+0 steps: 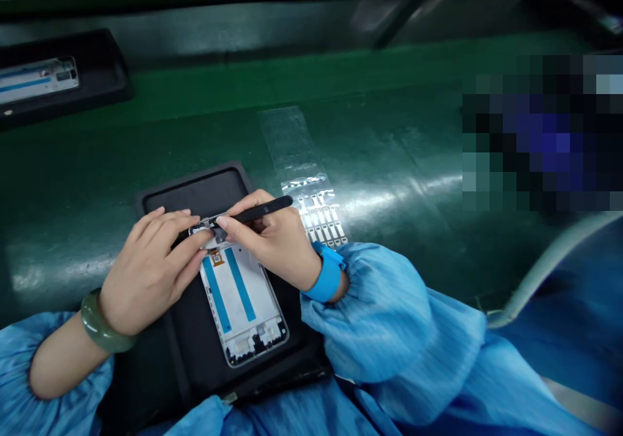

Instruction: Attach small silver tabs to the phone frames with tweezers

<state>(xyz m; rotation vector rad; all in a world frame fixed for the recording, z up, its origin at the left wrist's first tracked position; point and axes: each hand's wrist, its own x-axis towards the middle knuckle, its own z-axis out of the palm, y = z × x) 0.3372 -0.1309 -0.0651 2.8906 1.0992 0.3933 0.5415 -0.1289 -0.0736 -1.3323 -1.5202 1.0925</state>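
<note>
A phone mid-frame [263, 287] with a white inner face and two blue strips lies in a black tray [195, 189]. My left hand [150, 264] is on its upper left end, with the thumb and fingertips gripping around that edge. Between the fingers of my right hand [272, 235] is a pair of black tweezers [263, 209], held like a pen and slanting down toward the phone's top end. Their tips are hidden among my fingers. A small orange-brown flex cable [217, 259] shows just below my left fingertips.
A clear plastic sheet [292, 137] with rows of small pale parts [324, 222] lies beyond my right wrist. Another black tray [104, 72] holds a second phone frame [39, 82] at the far left. The green mat [389, 163] has glare. Pixelation covers the right side.
</note>
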